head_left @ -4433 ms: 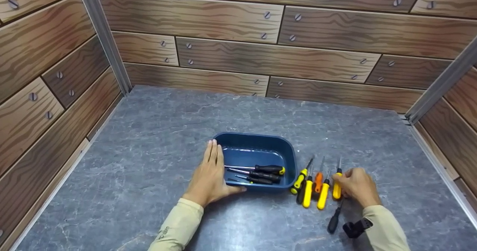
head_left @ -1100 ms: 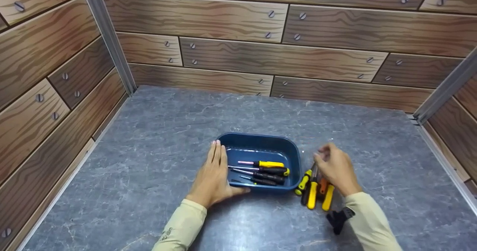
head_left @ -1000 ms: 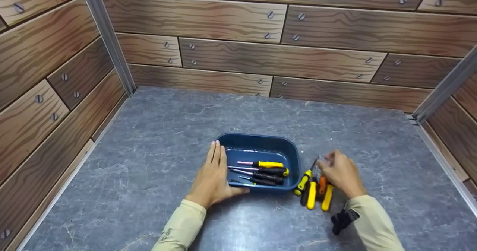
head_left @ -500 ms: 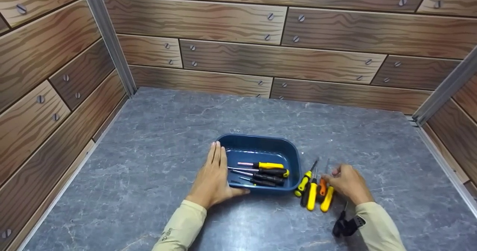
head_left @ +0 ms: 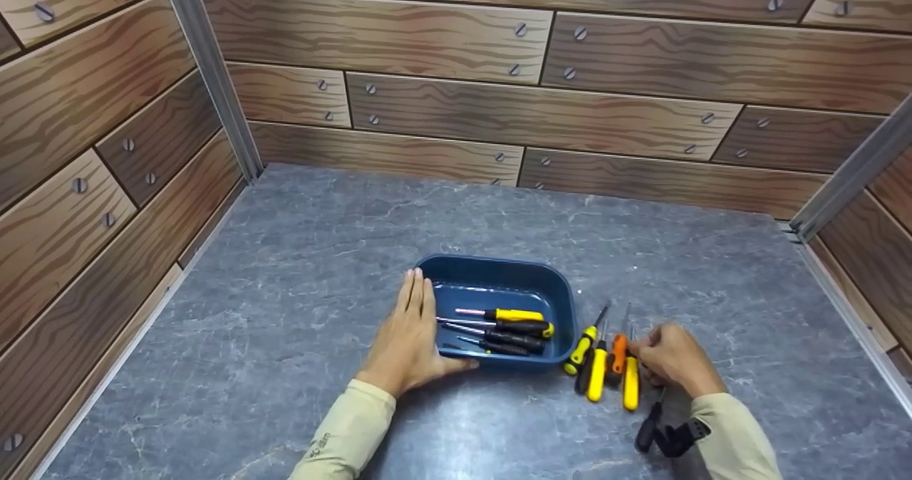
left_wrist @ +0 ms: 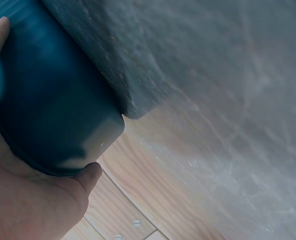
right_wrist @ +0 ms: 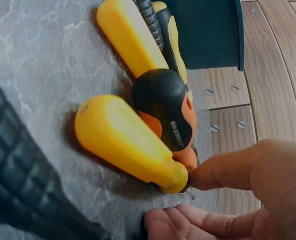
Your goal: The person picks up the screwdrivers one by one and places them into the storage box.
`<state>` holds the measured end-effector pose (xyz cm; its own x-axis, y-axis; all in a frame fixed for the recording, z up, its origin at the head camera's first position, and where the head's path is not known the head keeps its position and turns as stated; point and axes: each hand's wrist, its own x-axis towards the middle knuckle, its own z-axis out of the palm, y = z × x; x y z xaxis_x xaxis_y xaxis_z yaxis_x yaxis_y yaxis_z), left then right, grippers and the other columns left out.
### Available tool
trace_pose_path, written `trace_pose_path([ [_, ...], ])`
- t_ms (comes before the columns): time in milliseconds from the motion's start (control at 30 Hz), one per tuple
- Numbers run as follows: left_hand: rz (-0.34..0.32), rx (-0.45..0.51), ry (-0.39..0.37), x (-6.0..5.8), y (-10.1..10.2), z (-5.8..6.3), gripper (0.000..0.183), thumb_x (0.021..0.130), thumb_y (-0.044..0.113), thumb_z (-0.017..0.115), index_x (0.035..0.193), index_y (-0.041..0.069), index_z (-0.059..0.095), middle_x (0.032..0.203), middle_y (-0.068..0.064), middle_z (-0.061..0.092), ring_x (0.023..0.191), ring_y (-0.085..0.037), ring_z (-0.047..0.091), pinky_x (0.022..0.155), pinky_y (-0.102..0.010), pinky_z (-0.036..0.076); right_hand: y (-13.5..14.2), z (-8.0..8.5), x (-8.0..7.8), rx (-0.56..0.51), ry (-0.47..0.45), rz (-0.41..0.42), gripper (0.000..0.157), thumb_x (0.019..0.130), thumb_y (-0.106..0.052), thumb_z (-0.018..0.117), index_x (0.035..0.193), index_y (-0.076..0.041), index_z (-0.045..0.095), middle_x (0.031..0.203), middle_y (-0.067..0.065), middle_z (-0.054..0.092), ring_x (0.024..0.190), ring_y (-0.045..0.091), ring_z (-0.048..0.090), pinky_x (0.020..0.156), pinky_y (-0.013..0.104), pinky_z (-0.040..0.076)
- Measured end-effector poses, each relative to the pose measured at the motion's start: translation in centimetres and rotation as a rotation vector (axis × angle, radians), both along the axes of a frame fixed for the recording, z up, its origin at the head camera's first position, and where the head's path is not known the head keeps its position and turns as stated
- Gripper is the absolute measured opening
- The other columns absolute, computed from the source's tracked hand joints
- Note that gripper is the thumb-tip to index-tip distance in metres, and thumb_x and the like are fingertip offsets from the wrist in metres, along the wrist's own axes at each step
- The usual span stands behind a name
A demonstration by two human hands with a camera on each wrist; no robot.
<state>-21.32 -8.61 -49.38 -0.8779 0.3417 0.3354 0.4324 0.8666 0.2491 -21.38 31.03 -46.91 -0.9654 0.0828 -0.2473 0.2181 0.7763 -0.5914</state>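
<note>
A: Why does the left hand (head_left: 399,352) lie along the blue container (head_left: 491,270) that way?

B: Probably to steady it; the fingers run straight along the left wall, the thumb reaches round the near corner, and nothing is clutched; the contact seems meant to stop the container sliding on the grey table (head_left: 335,252).

A: And the right hand (head_left: 677,359)?

B: It is at the right-hand yellow screwdriver (head_left: 631,387), which lies on the table to the right of the container; the fingers are bent and 1 fingertip touches the neck; whether they pinch it cannot be told, since part of the grip is hidden.

A: Why the neck, not the handle?

B: Perhaps because the orange-and-black screwdriver (head_left: 618,355) lies close along its left side; the slimmer neck leaves more room for a fingertip.

A: And the others?

B: The left-hand yellow screwdriver (head_left: 597,377) and the yellow-and-black screwdriver (head_left: 581,352) point their handles towards the person, likely handy for reaching; a black screwdriver (head_left: 647,429) lies near the right wrist; inside, 1 yellow-handled screwdriver (head_left: 519,315) and at least 3 dark-handled screwdrivers (head_left: 516,340) lie roughly parallel, shafts leftward, presumably because that packs neatly.
</note>
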Motion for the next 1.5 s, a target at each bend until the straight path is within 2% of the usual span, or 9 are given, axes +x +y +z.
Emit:
trace_pose_path([
  [233, -0.001, -0.005, 0.006, 0.1, -0.1, -0.3, 0.136, 0.067, 0.081, 0.072, 0.151, -0.016, 0.029, 0.159, -0.035, 0.023, 0.149, -0.046, 0.021, 0.116, -0.047, 0.035, -0.4, -0.2, 0.1, 0.022, -0.043, -0.018, 0.022, 0.093, -0.017, 0.067, 0.078, -0.004, 0.057, 0.065, 0.005, 0.057, 0.058, 0.017, 0.055, 0.053, 0.029, 0.047],
  [500, 0.000, 0.009, 0.008, 0.2, -0.2, -0.5, 0.135, 0.067, 0.081, 0.072, 0.150, -0.017, 0.030, 0.158, -0.036, 0.024, 0.148, -0.047, 0.022, 0.117, -0.048, 0.034, -0.3, -0.9, 0.0, 0.077, 0.037, -0.014, 0.024, 0.090, -0.021, 0.069, 0.079, -0.001, 0.062, 0.072, 0.007, 0.059, 0.062, 0.019, 0.056, 0.054, 0.030, 0.047],
  [633, 0.001, 0.005, -0.015, 0.3, -0.1, -0.4, 0.136, 0.067, 0.081, 0.072, 0.151, -0.016, 0.028, 0.159, -0.035, 0.023, 0.149, -0.046, 0.020, 0.117, -0.047, 0.033, -0.1, -0.9, -0.1, 0.068, 0.050, -0.012, 0.025, 0.090, -0.022, 0.070, 0.079, -0.001, 0.062, 0.072, 0.008, 0.059, 0.063, 0.020, 0.055, 0.054, 0.030, 0.046],
  [833, -0.001, -0.005, -0.030, 0.1, 0.0, -0.1, 0.137, 0.067, 0.082, 0.071, 0.152, -0.016, 0.027, 0.160, -0.035, 0.020, 0.150, -0.046, 0.018, 0.117, -0.047, 0.032, 0.3, 0.4, -0.4, 0.050, 0.080, -0.022, 0.029, 0.092, -0.021, 0.064, 0.095, 0.008, 0.068, 0.086, 0.016, 0.066, 0.075, 0.026, 0.060, 0.063, 0.034, 0.049],
  [967, -0.003, -0.014, -0.022, 0.0, 0.1, 0.1, 0.137, 0.067, 0.083, 0.070, 0.152, -0.016, 0.027, 0.160, -0.034, 0.020, 0.150, -0.045, 0.018, 0.117, -0.047, 0.033, -0.4, 1.7, -0.9, 0.037, 0.182, -0.002, 0.033, 0.092, -0.019, 0.062, 0.104, 0.011, 0.068, 0.094, 0.020, 0.069, 0.084, 0.029, 0.062, 0.072, 0.037, 0.049],
  [1200, -0.002, -0.007, 0.009, -0.2, 0.0, 0.0, 0.138, 0.066, 0.083, 0.070, 0.151, -0.017, 0.027, 0.159, -0.036, 0.022, 0.150, -0.046, 0.019, 0.118, -0.046, 0.030, -3.5, 4.1, -2.2, -0.039, 0.412, 0.040, 0.024, 0.094, -0.012, 0.067, 0.103, 0.010, 0.071, 0.091, 0.018, 0.072, 0.078, 0.020, 0.063, 0.070, 0.030, 0.049],
  [1333, -0.002, -0.007, 0.012, -0.1, 0.0, 0.0, 0.137, 0.067, 0.083, 0.070, 0.151, -0.017, 0.027, 0.159, -0.036, 0.022, 0.150, -0.046, 0.019, 0.118, -0.047, 0.030, -5.5, 5.1, -2.9, -0.065, 0.471, 0.069, 0.022, 0.095, -0.012, 0.068, 0.105, 0.007, 0.073, 0.094, 0.018, 0.073, 0.081, 0.025, 0.065, 0.073, 0.033, 0.049],
  [1500, -0.002, -0.004, 0.005, 0.0, -0.1, 0.0, 0.137, 0.067, 0.082, 0.070, 0.151, -0.017, 0.027, 0.159, -0.036, 0.022, 0.149, -0.046, 0.020, 0.118, -0.047, 0.030, -8.2, 5.5, -4.2, -0.103, 0.531, 0.121, 0.019, 0.096, -0.011, 0.068, 0.104, 0.006, 0.074, 0.094, 0.017, 0.074, 0.085, 0.030, 0.068, 0.077, 0.034, 0.052],
])
